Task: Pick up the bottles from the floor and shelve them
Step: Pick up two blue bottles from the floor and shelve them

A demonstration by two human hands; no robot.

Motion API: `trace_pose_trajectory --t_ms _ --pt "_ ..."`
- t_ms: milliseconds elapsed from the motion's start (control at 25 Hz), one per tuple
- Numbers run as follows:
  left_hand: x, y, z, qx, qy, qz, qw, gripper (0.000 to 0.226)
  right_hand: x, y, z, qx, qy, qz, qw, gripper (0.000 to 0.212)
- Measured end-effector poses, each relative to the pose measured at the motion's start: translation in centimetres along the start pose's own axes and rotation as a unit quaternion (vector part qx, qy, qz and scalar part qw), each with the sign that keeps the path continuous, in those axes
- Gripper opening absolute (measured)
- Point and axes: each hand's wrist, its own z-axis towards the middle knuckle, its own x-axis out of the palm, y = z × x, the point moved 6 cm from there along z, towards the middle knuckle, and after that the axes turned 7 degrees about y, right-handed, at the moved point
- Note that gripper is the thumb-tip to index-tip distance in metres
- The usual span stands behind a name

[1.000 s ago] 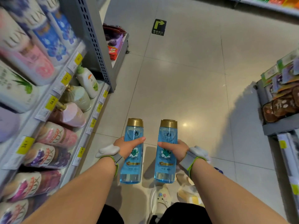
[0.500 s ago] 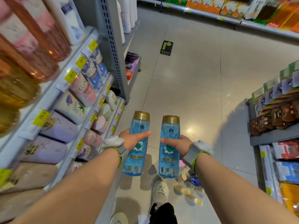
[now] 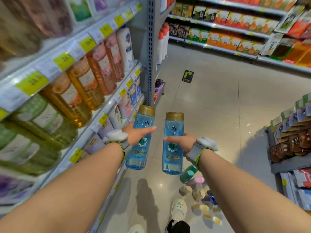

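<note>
While we stand in the aisle with both arms out, the scene reads as follows.

Left grip: our left hand [image 3: 137,134] is wrapped around the middle of the left blue bottle [image 3: 140,138], thumb across its front label, closed firmly on it.

Right grip: our right hand [image 3: 182,140] is clasped the same way around the right blue bottle [image 3: 173,143].

Long axis: both bottles stand nearly upright in the air, gold caps [image 3: 174,116] at the far end, bases toward us; the left one tilts slightly right at the top.

Key relation: the toiletries shelving [image 3: 107,101] lies to the left, so we judge the left hand and its bottle the nearer; the right bottle would have to cross behind it.

Free slot: blur keeps us from telling which shelf has a gap.

In the way: amber bottles [image 3: 79,96] and pink bottles [image 3: 107,64] crowd the shelf fronts; the grey upright post [image 3: 150,47] stands just beyond.

Left on floor: a heap of small bottles [image 3: 200,194] lies near our white shoe [image 3: 178,209].
</note>
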Motion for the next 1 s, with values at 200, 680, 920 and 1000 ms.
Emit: trace_pose_trajectory --t_ms 200,680,920,1000 --pt "-4.0 -0.5 -5.4 0.008 -0.07 0.004 0.998 0.024 4.6 1.7 -2.3 -0.011 0.035 -0.033 0.999 0.033" --pt "-5.9 -6.4 -17.6 0.083 -0.292 -0.048 0.952 0.032 9.7 9.8 -7.1 -0.081 0.228 -0.199 0.95 0.025" --pt "-5.6 -9.4 -26.7 0.129 -0.393 -0.048 0.909 0.031 14.0 13.6 -12.7 -0.142 0.3 -0.25 0.909 0.088" --pt "-5.9 -10.2 -29.9 0.14 -0.419 -0.051 0.896 0.029 16.1 14.3 -14.8 -0.159 0.334 -0.259 0.892 0.072"
